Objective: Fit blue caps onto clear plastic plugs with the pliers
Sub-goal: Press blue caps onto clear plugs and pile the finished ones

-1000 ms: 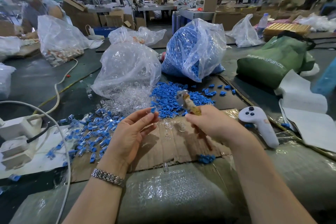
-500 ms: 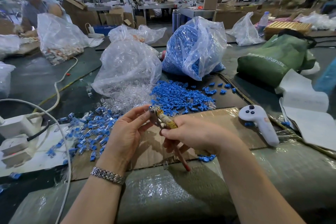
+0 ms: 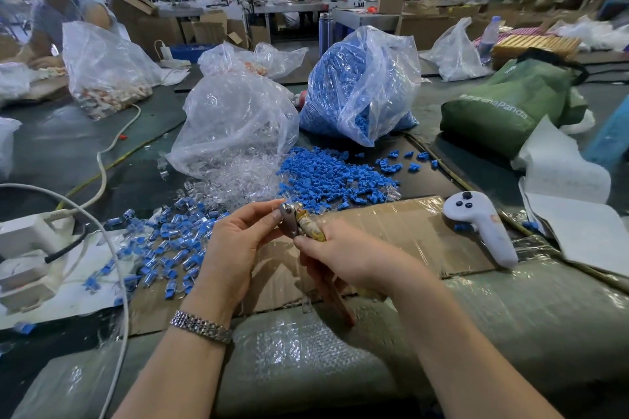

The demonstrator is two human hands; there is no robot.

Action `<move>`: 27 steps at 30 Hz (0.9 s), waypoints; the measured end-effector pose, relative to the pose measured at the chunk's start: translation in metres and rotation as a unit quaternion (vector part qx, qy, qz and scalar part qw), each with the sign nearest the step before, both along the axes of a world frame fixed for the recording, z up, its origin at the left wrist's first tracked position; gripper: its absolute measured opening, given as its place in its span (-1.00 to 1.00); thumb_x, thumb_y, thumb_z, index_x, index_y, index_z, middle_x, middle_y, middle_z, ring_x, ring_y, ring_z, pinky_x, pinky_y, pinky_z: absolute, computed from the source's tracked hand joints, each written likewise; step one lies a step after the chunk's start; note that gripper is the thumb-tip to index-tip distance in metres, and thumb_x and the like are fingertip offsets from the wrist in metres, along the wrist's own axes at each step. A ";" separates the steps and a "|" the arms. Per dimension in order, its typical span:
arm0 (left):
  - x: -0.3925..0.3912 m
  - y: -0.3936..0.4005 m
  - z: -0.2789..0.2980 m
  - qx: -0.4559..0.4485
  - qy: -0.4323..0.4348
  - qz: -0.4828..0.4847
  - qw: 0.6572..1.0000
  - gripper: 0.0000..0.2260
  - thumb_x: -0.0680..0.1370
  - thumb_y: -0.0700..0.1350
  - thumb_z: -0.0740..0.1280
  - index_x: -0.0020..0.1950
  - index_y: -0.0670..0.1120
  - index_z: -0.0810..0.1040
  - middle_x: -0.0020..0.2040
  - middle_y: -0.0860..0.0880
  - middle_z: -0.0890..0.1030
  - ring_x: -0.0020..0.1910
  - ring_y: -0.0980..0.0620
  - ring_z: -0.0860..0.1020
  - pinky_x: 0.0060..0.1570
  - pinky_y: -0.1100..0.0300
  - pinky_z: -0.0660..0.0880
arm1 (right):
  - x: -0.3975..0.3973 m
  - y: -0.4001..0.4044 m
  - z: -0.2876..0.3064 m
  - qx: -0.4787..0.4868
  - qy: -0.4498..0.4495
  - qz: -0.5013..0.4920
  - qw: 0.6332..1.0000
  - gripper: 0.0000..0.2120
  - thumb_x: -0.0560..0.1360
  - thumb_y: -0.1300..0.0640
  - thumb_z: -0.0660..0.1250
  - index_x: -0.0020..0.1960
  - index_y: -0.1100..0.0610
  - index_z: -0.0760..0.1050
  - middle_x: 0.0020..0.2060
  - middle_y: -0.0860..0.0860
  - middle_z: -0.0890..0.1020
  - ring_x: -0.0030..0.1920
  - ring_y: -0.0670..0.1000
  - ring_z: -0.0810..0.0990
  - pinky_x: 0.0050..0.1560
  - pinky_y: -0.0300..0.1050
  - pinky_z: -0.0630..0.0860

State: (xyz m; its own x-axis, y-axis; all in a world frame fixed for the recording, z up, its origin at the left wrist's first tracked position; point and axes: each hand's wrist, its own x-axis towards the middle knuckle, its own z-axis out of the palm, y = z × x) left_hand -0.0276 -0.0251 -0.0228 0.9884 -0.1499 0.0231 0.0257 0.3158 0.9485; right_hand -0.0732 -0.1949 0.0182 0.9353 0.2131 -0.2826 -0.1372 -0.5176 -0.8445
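Nearest the camera, a roll of clear bubble wrap (image 3: 306,360) lies along the bench's front edge, with a flat sheet of brown cardboard (image 3: 401,231) just beyond it. Above the cardboard the right hand (image 3: 354,258) grips the worn metal pliers with tape-wrapped handles (image 3: 303,224), its fingers curled round the handles, one red-tipped handle poking out below the palm. The left hand (image 3: 235,248), a metal watch band on its wrist, has its fingertips (image 3: 269,209) pinched at the pliers' head; whatever small part sits between them is too hidden to tell.

Left of the hands lies a scatter of assembled clear plugs with blue caps (image 3: 166,248), spread over the cardboard and a white sheet. Further left are white power adapters (image 3: 27,248) and a white cable. To the right, a white handheld controller (image 3: 483,231) rests on the cardboard's edge.

Beyond the hands sits a loose pile of small blue plastic caps (image 3: 333,177), and just beside it on the left a heap of clear plastic plugs (image 3: 238,180) spilling from a clear plastic bag (image 3: 235,122). Behind the caps stands a clear bag full of blue caps (image 3: 360,85). A green fabric bag (image 3: 510,105) lies to the right. At far left, another person (image 3: 54,10) works behind a clear bag.
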 end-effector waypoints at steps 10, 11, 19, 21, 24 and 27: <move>0.004 0.009 -0.005 0.223 -0.109 0.245 0.937 -0.90 0.55 -0.21 0.45 -0.01 -0.01 0.64 -0.08 -0.02 0.69 -0.08 0.06 0.64 0.03 0.10 0.63 | 0.010 -0.023 0.022 -0.116 -0.030 -0.040 0.992 -0.72 0.62 -0.08 0.32 -0.14 0.11 0.49 -0.28 0.03 0.57 -0.36 -0.01 0.50 -0.27 -0.07 0.54; 0.006 0.010 -0.005 0.271 -0.114 0.288 0.911 -0.90 0.56 -0.23 0.43 -0.01 -0.03 0.61 -0.06 -0.01 0.66 -0.07 0.05 0.61 0.07 0.04 0.60 | 0.015 -0.030 0.021 -0.160 -0.044 -0.067 0.984 -0.73 0.61 -0.08 0.33 -0.15 0.09 0.48 -0.27 0.02 0.54 -0.37 -0.03 0.45 -0.33 -0.13 0.47; 0.007 0.000 -0.013 0.504 -0.176 0.335 0.777 -0.79 0.50 -0.28 0.37 0.09 -0.07 0.58 0.07 -0.04 0.42 0.13 -0.01 0.35 0.21 -0.01 0.33 | 0.034 -0.055 -0.014 -0.406 -0.021 -0.200 0.892 -0.52 0.60 -0.18 0.30 0.32 0.16 0.44 0.23 0.17 0.38 0.17 0.20 0.50 0.26 0.21 0.49; 0.006 -0.009 -0.017 0.523 -0.251 0.241 0.778 -0.75 0.54 -0.27 0.35 0.17 -0.04 0.60 0.08 0.02 0.46 0.11 0.10 0.33 0.16 0.11 0.31 | 0.036 -0.053 -0.020 -0.431 -0.031 -0.209 0.877 -0.43 0.58 -0.25 0.29 0.38 0.17 0.41 0.28 0.19 0.39 0.27 0.21 0.45 0.29 0.20 0.46; 0.005 -0.021 -0.025 0.589 -0.304 0.091 0.743 -0.65 0.64 -0.11 0.25 0.44 0.05 0.50 0.34 0.07 0.47 0.26 0.13 0.32 0.26 0.12 0.26 | 0.039 -0.050 -0.022 -0.454 -0.044 -0.217 0.863 -0.35 0.57 -0.33 0.25 0.39 0.17 0.40 0.31 0.19 0.40 0.32 0.21 0.40 0.29 0.20 0.43; 0.008 -0.026 -0.030 0.643 -0.309 0.039 0.700 -0.59 0.68 -0.05 0.16 0.54 0.15 0.36 0.50 0.16 0.36 0.42 0.09 0.25 0.36 0.02 0.21 | 0.050 -0.045 -0.018 -0.454 -0.123 -0.206 0.858 -0.49 0.61 -0.22 0.26 0.40 0.10 0.39 0.33 0.13 0.40 0.35 0.17 0.36 0.29 0.24 0.38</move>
State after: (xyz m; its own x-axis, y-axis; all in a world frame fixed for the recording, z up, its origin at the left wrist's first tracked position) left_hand -0.0200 -0.0507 -0.0528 0.8557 -0.3859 0.3449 -0.4847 -0.8312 0.2724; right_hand -0.0232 -0.2401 0.0000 0.9335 -0.3536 0.0599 -0.3421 -0.9280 -0.1476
